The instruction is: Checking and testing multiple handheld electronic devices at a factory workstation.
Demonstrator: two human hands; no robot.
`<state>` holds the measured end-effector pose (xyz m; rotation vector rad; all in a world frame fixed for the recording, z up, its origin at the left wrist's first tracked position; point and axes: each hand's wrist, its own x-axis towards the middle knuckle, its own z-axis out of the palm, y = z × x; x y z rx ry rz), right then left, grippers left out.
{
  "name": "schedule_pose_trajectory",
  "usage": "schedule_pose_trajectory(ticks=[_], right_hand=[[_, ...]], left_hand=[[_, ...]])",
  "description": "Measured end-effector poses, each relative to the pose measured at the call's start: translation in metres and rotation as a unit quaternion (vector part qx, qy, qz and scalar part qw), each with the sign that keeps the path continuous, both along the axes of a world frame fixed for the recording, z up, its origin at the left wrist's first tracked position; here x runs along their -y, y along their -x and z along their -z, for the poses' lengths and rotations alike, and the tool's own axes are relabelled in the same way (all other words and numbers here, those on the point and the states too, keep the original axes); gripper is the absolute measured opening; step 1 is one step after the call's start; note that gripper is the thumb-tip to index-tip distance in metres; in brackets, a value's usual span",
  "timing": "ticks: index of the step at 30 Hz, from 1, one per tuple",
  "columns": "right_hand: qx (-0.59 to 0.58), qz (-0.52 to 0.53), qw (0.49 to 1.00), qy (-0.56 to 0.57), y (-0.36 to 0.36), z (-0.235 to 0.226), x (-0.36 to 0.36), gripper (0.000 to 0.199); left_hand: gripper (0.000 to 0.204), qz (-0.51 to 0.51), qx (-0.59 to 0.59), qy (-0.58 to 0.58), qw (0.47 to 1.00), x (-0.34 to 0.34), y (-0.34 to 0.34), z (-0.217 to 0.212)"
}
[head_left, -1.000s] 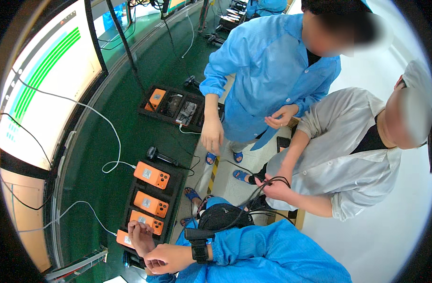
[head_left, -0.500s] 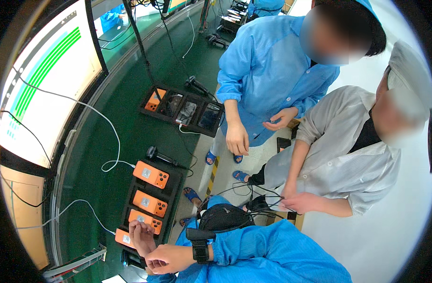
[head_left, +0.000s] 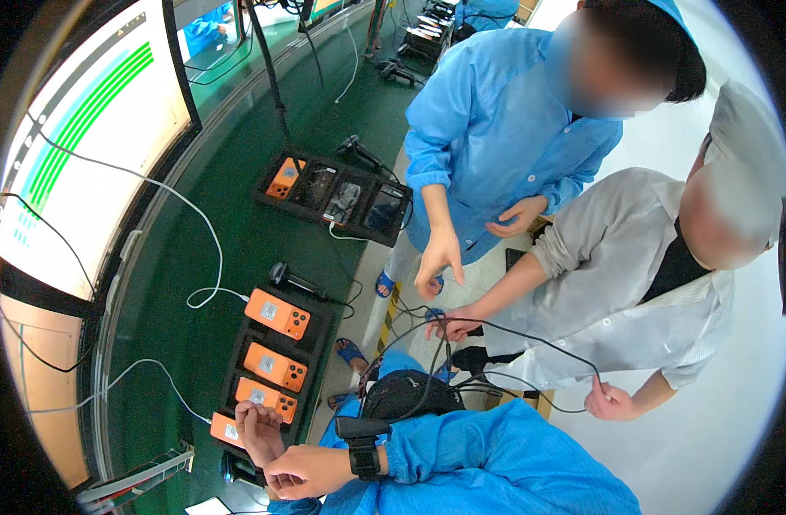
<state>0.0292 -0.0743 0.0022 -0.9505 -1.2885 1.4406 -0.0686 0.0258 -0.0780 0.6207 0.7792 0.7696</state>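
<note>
Seemingly, in the head view, the left hand (head_left: 260, 432) overlaps the lowest of four orange phones (head_left: 224, 430), fingers loosely bent with nothing visible between them; contact is unclear. The right hand (head_left: 311, 469) crosses its wrist, fingers curled, and I cannot tell whether it grips. The phones lie camera side up in a black tray (head_left: 323, 319) on the green counter (head_left: 170, 326), perhaps so labels (head_left: 269, 310) stay readable; white cables (head_left: 217, 257) reach two. A farther tray (head_left: 363, 227) holds an orange handset (head_left: 287, 178) and dark devices (head_left: 342, 206)
</note>
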Motion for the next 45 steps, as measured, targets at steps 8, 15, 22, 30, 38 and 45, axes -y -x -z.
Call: schedule_pose_trajectory(ticks=[8,15,22,30,38,45], right_hand=[[0.000,-0.027,1.000,0.016,-0.005,-0.004,-0.009,0.017],[-0.004,-0.018,1.000,0.025,0.000,-0.010,-0.015,0.016],[0.024,-0.083,0.996,0.022,0.003,-0.011,-0.017,0.017],[0.099,-0.203,0.974,-0.022,0.006,-0.036,-0.010,0.020],[0.110,-0.244,0.961,-0.068,0.005,-0.045,-0.004,0.026],[0.123,-0.320,0.939,-0.033,0.001,-0.035,-0.002,0.026]], left_hand=[[0.008,-0.014,0.001,0.019,1.000,-0.002,-0.002,-0.004],[0.009,-0.038,-0.008,0.019,0.999,-0.005,0.006,-0.002],[0.007,-0.017,-0.012,0.012,1.000,-0.009,0.010,-0.007],[0.005,-0.041,0.008,-0.036,0.999,-0.030,-0.005,-0.025],[0.011,-0.019,0.098,-0.064,0.993,-0.031,-0.037,-0.051],[0.008,0.050,0.129,-0.116,0.984,-0.027,-0.060,-0.062]])
